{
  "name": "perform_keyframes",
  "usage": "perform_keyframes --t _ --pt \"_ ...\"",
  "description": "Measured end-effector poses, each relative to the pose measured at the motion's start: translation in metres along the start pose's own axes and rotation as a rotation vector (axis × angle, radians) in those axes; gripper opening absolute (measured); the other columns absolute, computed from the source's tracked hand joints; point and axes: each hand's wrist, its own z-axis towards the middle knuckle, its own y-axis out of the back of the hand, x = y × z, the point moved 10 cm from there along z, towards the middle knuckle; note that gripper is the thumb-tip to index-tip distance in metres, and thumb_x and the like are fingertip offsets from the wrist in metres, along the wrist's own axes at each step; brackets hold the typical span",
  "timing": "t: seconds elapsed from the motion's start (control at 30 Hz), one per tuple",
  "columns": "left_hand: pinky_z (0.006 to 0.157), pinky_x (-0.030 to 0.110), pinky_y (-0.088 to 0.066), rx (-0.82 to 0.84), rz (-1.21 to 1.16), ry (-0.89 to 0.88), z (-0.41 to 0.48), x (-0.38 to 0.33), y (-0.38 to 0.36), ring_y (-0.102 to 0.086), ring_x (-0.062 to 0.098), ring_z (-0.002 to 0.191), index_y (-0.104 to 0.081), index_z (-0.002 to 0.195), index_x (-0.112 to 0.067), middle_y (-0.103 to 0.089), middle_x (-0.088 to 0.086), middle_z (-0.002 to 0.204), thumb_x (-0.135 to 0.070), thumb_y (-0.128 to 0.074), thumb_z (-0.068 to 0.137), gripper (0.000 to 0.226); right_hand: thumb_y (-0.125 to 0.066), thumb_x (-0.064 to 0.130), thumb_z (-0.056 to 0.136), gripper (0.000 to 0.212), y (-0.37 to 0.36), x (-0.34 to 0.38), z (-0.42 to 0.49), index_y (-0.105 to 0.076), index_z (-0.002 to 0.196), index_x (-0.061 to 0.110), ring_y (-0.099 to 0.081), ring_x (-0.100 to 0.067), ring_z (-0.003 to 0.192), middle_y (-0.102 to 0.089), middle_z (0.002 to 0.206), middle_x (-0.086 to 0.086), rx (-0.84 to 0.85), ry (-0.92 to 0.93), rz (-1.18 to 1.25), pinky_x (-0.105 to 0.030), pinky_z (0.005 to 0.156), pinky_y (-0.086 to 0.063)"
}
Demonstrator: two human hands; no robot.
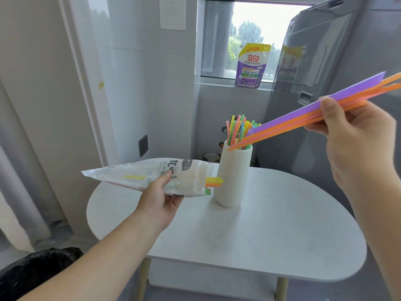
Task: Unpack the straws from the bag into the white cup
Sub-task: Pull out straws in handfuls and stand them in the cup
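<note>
One ribbed white cup (233, 181) stands at the far edge of the oval table (271, 235), under a windowsill (217, 83). Right hand (355, 135) pinches purple and orange straws (293, 118); left hand (160, 198) grips the bag (134, 174).

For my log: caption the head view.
Right hand holds purple and orange straws at the white cup; left hand holds the bag.

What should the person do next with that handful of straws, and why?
Probably tilt the purple and orange straws more upright and slide them down into the white cup. The right hand pinches them at a slant, their lower ends just at the cup's mouth, where other straws stand already. The left hand holds the bag with more poking out.
</note>
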Motion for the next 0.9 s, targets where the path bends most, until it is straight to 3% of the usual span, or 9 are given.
perform_keyframes --t 0.17,0.37,0.5,0.9 --pt "0.053 0.028 -0.061 0.014 0.009 0.007 0.001 0.005 -0.003 -0.077 0.014 0.066 -0.067 0.104 -0.014 -0.080 0.001 0.080 -0.008 -0.065 0.096 0.010 -0.063 0.031 0.094 0.011 -0.005 0.018 0.005 -0.070 0.085 0.031 -0.075 -0.014 0.075 -0.075 0.075 0.021 0.019 0.107 -0.106 -0.033 0.078 -0.061" --pt "0.049 0.027 -0.060 0.022 0.012 0.002 0.000 0.005 -0.004 -0.076 0.013 0.064 -0.068 0.103 -0.014 -0.080 0.000 0.078 -0.007 -0.065 0.096 0.010 -0.059 0.026 0.098 0.012 -0.010 0.038 0.009 -0.069 0.096 0.021 -0.072 -0.001 0.070 -0.073 0.080 0.013 0.044 0.172 -0.133 -0.012 0.069 -0.052" --pt "0.051 0.027 -0.060 0.034 0.012 -0.002 0.001 0.003 -0.003 -0.077 0.014 0.069 -0.068 0.109 -0.014 -0.080 0.001 0.084 -0.008 -0.065 0.095 0.015 -0.063 0.026 0.096 0.009 -0.018 0.037 0.011 -0.070 0.091 0.028 -0.074 -0.007 0.073 -0.074 0.073 0.023 0.109 0.166 -0.173 -0.018 0.072 -0.057" --pt "0.053 0.028 -0.061 0.043 0.034 -0.002 0.000 0.002 -0.004 -0.077 0.015 0.071 -0.068 0.111 -0.015 -0.080 0.002 0.091 -0.009 -0.066 0.095 0.018 -0.062 0.022 0.098 0.010 -0.048 0.029 0.015 -0.071 0.103 0.022 -0.071 0.000 0.070 -0.073 0.088 0.011 0.254 0.157 -0.259 -0.014 0.071 -0.056"
